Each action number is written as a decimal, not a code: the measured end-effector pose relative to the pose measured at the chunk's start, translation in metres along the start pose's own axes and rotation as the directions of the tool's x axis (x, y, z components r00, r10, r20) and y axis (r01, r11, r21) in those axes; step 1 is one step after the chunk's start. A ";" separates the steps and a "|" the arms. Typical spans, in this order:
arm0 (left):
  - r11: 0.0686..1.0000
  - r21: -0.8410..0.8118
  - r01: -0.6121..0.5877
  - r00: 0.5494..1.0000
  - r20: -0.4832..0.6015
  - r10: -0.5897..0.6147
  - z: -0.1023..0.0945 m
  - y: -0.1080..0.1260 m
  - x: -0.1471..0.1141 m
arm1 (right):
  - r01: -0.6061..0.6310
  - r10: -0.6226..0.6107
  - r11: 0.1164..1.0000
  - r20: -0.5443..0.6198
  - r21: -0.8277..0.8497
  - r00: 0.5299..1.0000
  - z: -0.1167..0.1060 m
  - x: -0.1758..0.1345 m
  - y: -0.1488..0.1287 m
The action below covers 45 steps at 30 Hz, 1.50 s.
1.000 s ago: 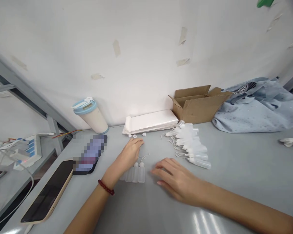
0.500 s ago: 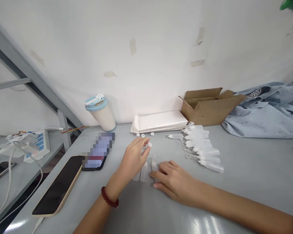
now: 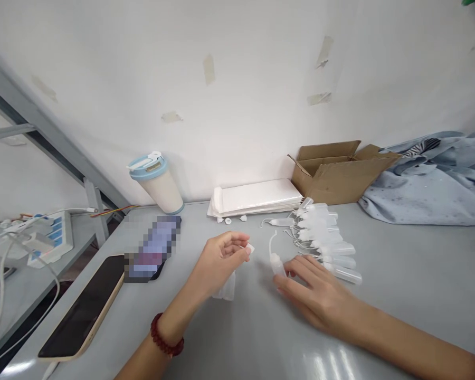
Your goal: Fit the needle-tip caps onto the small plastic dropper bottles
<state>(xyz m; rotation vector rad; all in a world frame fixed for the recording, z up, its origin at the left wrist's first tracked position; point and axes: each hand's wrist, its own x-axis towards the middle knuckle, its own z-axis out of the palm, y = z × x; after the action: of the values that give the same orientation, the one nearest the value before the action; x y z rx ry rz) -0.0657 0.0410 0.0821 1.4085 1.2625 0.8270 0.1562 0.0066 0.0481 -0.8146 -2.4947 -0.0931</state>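
Between thumb and fingertips, my left hand (image 3: 224, 258) pinches a small white cap (image 3: 250, 248). Below that hand, translucent squeeze bottles (image 3: 227, 289) lie on the table, partly covered by it. My right hand (image 3: 320, 293) grips another squeeze bottle (image 3: 277, 266) by its body, thumb on the near side. That bottle is tilted, and a thin tube or strap sticks up from its white top. Past my right hand lies a pile of several squeeze bottles (image 3: 320, 232) with white tops and thin loose straps.
Loose white caps (image 3: 228, 221) lie before a stack of white envelopes (image 3: 257, 198). An open cardboard box (image 3: 336, 177) and bluish cloth (image 3: 431, 190) stand behind right. To the left are a cup (image 3: 158, 184), two phones (image 3: 85, 306) and a power strip (image 3: 53, 240) with cables.
My right hand has moved right with the squeeze bottle, which has come away from the bottles under my left hand. My left hand has shifted slightly, still holding the cap.
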 end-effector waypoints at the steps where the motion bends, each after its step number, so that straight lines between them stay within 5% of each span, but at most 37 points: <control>1: 1.000 -0.023 0.007 0.999 0.041 -0.006 0.002 -0.001 -0.001 | 0.004 -0.004 0.999 -0.004 0.038 1.000 -0.002 -0.002 0.000; 8: 0.980 -0.198 -0.005 0.947 0.313 0.068 0.012 0.001 -0.010 | -0.114 0.091 0.863 0.070 0.493 0.993 -0.020 -0.004 -0.010; 15: 0.985 -0.141 -0.100 0.941 0.309 0.140 0.014 0.009 -0.014 | -0.333 0.246 0.675 0.225 0.658 0.943 -0.029 -0.004 -0.010; 21: 0.989 -0.057 -0.136 0.942 0.302 0.147 0.018 0.011 -0.017 | -0.545 0.365 0.443 0.412 0.711 0.835 -0.027 -0.006 -0.008; 29: 0.991 -0.011 -0.137 0.946 0.295 0.134 0.024 0.013 -0.021 | -0.585 0.407 0.190 0.479 0.789 0.778 -0.026 -0.008 -0.006; 38: 0.980 -0.198 0.004 0.962 0.269 0.051 0.028 0.009 -0.021 | -0.459 0.377 -0.368 0.581 0.809 0.721 -0.015 -0.006 -0.003; 41: 0.967 -0.243 0.077 0.966 0.260 -0.012 0.030 0.010 -0.020 | -0.463 0.383 -0.369 0.586 0.806 0.714 -0.015 -0.006 -0.003; 45: 0.965 -0.242 0.101 0.968 0.246 -0.040 0.033 0.012 -0.019 | -0.498 0.387 -0.266 0.564 0.826 0.729 -0.015 -0.008 -0.003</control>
<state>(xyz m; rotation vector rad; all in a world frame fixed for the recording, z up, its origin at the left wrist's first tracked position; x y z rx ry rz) -0.0356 0.0159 0.0879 1.2095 0.9799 0.7171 0.1665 -0.0035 0.0579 -0.8809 -1.2474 1.9057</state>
